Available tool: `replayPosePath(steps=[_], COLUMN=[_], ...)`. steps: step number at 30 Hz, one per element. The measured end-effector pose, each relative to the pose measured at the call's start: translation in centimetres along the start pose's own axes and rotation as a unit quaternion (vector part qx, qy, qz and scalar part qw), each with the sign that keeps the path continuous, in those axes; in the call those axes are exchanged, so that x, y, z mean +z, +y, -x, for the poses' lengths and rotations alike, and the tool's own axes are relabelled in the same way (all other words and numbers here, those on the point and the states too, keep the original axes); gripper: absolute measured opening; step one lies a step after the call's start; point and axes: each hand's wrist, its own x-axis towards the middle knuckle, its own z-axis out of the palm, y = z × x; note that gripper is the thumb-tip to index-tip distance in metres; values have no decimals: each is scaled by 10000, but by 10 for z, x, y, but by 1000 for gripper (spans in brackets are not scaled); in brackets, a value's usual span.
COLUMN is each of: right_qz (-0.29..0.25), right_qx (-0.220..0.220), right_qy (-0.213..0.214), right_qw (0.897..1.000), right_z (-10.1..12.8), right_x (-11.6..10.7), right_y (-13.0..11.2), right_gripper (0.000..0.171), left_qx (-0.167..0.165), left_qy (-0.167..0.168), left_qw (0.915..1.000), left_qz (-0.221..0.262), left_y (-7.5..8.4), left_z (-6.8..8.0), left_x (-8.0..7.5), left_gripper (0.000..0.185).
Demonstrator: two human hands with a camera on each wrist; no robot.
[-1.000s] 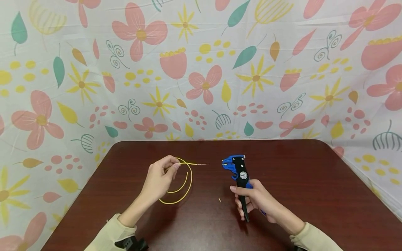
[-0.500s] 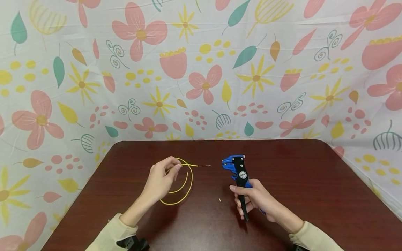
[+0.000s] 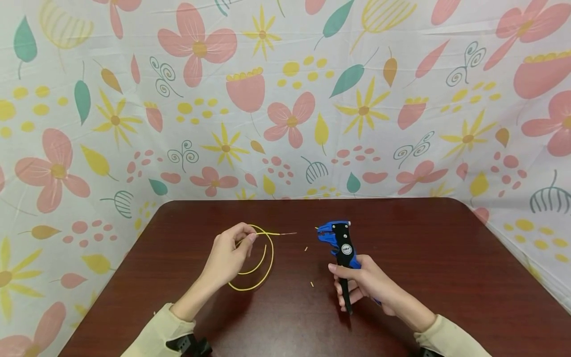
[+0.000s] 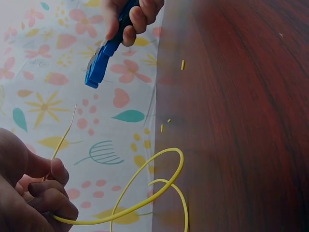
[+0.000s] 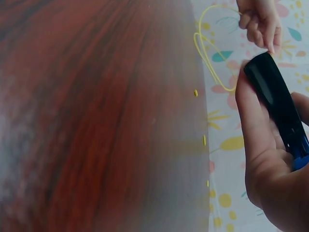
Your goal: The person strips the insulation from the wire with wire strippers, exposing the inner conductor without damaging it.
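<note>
Sideways is how everything lines up: the left hand (image 3: 229, 253) pinches a yellow wire (image 3: 258, 267) between thumb and fingertips, and the wire's bare stripped tip (image 3: 289, 233) juts out to the right, its long axis running left to right, level over the table (image 3: 446, 258); directly right of that tip, with a clear gap between, sits the blue head (image 3: 329, 234) of the wire stripper (image 3: 341, 253), whose mouth faces left toward the wire; the right hand (image 3: 363, 285) is wrapped around the stripper's black handles, which run back toward the near edge, so the tool's long axis lies near to far, roughly square to the wire end; the rest of the wire hangs below the left hand in a loose loop that curls down onto the tabletop; the left hand is the nearer one to the wire tip, the right hand reaches it only through the tool; small yellow scraps of insulation (image 3: 312, 284) lie on the dark wood between the two hands, one near the loop and another (image 3: 306, 248) just left of the stripper head; a flowered cloth (image 3: 285, 99) hangs behind the far edge.
</note>
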Motion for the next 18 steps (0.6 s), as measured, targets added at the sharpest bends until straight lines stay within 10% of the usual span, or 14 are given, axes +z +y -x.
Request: replayPosePath(steps=[18], right_qz=[256], right_qx=[-51], right_qy=[25], right_qw=[9997], right_z=[8], right_x=[-13], right_y=[1], right_gripper=[50], left_qx=[-131], left_qy=[-21], left_qw=[9996], left_qz=[-251], left_y=[-6], left_z=[-4], left_x=[-1], left_gripper=[11])
